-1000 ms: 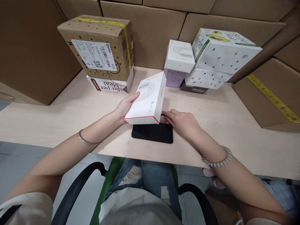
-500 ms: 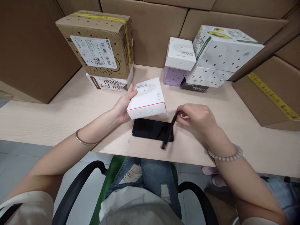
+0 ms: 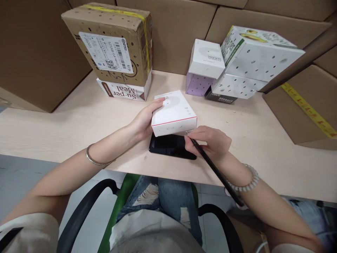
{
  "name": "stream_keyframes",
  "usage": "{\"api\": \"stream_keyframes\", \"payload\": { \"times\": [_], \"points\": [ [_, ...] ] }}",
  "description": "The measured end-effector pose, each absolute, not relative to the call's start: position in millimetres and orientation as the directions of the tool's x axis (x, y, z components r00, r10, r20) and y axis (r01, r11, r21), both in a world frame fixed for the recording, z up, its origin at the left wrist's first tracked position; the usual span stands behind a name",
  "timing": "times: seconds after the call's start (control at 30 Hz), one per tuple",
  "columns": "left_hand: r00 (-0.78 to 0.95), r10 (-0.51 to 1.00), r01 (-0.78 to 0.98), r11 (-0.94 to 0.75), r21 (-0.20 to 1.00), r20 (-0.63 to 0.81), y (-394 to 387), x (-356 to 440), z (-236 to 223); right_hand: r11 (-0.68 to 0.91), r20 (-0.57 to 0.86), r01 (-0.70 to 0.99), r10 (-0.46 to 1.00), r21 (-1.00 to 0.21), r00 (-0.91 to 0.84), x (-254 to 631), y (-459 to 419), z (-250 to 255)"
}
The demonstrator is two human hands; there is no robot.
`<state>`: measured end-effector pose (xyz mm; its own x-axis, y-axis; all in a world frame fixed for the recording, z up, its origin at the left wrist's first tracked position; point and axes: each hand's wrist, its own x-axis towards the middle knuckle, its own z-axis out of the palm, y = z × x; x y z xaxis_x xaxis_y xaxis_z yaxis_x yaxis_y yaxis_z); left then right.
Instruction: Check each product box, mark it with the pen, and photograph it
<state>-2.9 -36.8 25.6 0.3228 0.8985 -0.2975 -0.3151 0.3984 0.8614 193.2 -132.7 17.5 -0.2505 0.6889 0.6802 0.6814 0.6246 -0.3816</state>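
Head view: the left hand (image 3: 146, 121) holds the white box (image 3: 175, 107) by its left side, thumb on top, other fingers mostly hidden. The box is tilted above the phone (image 3: 168, 147), which lies on the table (image 3: 250, 140). The right hand (image 3: 210, 140) pinches the pen (image 3: 214, 168) near its tip, close to the box's near right corner; contact I cannot tell.
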Motion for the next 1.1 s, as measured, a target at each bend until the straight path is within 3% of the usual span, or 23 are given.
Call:
{"api": "stream_keyframes", "payload": {
  "times": [0.13,0.43,0.6,0.73,0.87,0.97,1.1],
  "points": [
    [0.341,0.888,-0.273,0.409,0.871,-0.310,-40,-5,27,0.542,0.613,0.710,0.765,-0.449,-0.197,196,-134,16],
    [0.313,0.886,-0.230,0.419,0.878,-0.341,-44,-4,30,0.600,0.704,0.749,0.660,-0.281,-0.264,199,-132,16],
    [0.326,0.892,-0.259,0.402,0.878,-0.313,-46,-5,34,0.730,0.830,0.676,0.434,-0.097,-0.349,198,-126,15],
    [0.260,0.909,-0.318,0.400,0.860,-0.327,-42,-4,39,0.792,0.876,0.596,0.374,-0.131,-0.304,207,-119,14],
    [0.292,0.918,-0.437,0.377,0.817,-0.268,-31,-9,44,0.691,0.801,0.696,0.523,-0.198,-0.291,228,-112,12],
    [0.385,0.896,-0.467,0.396,0.790,-0.221,-24,-17,46,0.476,0.648,0.836,0.733,-0.272,-0.207,240,-109,8],
    [0.379,0.899,-0.488,0.394,0.778,-0.218,-18,-22,42,0.212,0.404,0.923,0.912,-0.322,-0.068,239,-108,3]
  ]
}}
